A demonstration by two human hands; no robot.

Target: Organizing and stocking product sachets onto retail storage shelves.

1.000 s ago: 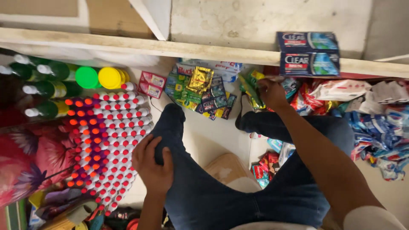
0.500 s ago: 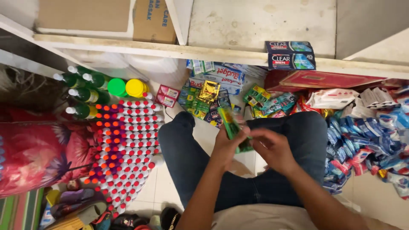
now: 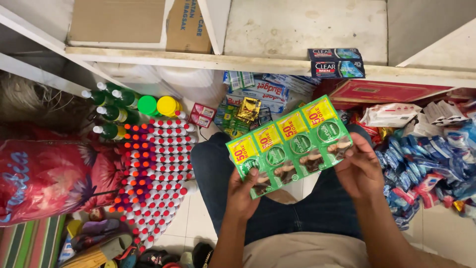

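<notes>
Both hands grip a green strip of sachets [image 3: 290, 146] above the lap, the left hand [image 3: 248, 191] pinching its lower end and the right hand [image 3: 359, 168] its upper end. Held only at the ends, the strip could tear at a seam. Two dark blue boxes [image 3: 336, 62] sit on the shelf [image 3: 248, 62] above; red-capped bottles [image 3: 156, 168] stand left.

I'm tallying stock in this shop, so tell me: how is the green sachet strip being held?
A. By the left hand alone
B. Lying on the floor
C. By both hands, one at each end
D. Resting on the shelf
C: the left hand grips the lower end of the green sachet strip and the right hand the upper end, above the lap.
</notes>
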